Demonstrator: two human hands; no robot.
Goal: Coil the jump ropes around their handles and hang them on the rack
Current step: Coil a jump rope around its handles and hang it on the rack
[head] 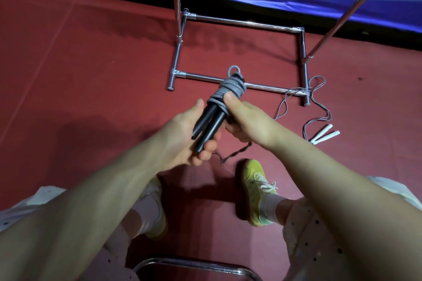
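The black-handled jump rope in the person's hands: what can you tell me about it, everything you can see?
The black-handled jump rope has two matte black handles held side by side, tilted away from the person. Grey cord is wound in several turns around their far ends, with a small loop sticking out beyond. The left hand cups the near ends; the right hand pinches the coil, thumb on top.

I see the rack (239, 52) standing on the floor (91, 64) ahead of me, its base frame lying flat. The coiled rope bundle (219, 102) sits between my left hand (180, 137) and right hand (249, 121), in front of the rack. To the right, a loose rope (324, 131) lies on the floor, draped over the frame's near right corner.
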